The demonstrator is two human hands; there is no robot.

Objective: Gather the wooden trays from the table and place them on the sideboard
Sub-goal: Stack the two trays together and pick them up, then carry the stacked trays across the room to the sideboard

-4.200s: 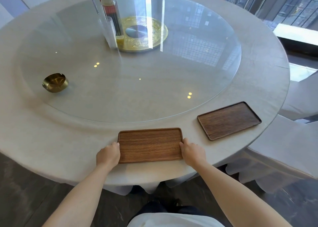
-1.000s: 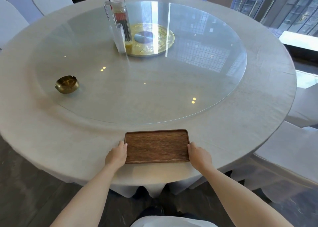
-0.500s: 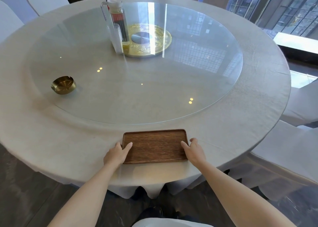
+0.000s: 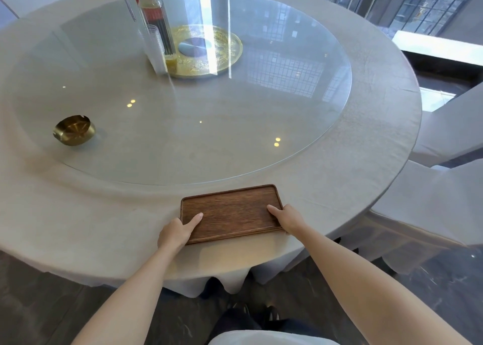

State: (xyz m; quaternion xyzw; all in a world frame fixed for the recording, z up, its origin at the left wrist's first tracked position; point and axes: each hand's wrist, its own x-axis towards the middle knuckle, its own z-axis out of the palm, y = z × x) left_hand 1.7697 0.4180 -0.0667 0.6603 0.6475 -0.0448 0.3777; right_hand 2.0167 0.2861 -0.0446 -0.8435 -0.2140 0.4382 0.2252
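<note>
A dark brown wooden tray [image 4: 232,212] sits at the near edge of the round table [image 4: 379,125], which is covered in a grey cloth. The tray's right end is turned slightly away from me. My left hand [image 4: 176,233] grips its left short end, thumb lying on the inner surface. My right hand [image 4: 287,219] grips the right short end, thumb over the rim. I cannot tell whether the tray rests on the cloth or is raised a little. No other tray shows on the table, and no sideboard is in view.
A large glass turntable [image 4: 261,114] covers the table's middle. On it stand a brass ashtray [image 4: 74,130] at the left, a tall glass pitcher [image 4: 154,25] and a gold centre plate [image 4: 209,51]. White-covered chairs [image 4: 431,208] stand close at the right. Dark floor lies below me.
A second tray lay to the right 4.2 s ago and is now gone from view. Since half a second ago both thumbs have slid further onto the tray, and it has turned slightly anticlockwise.
</note>
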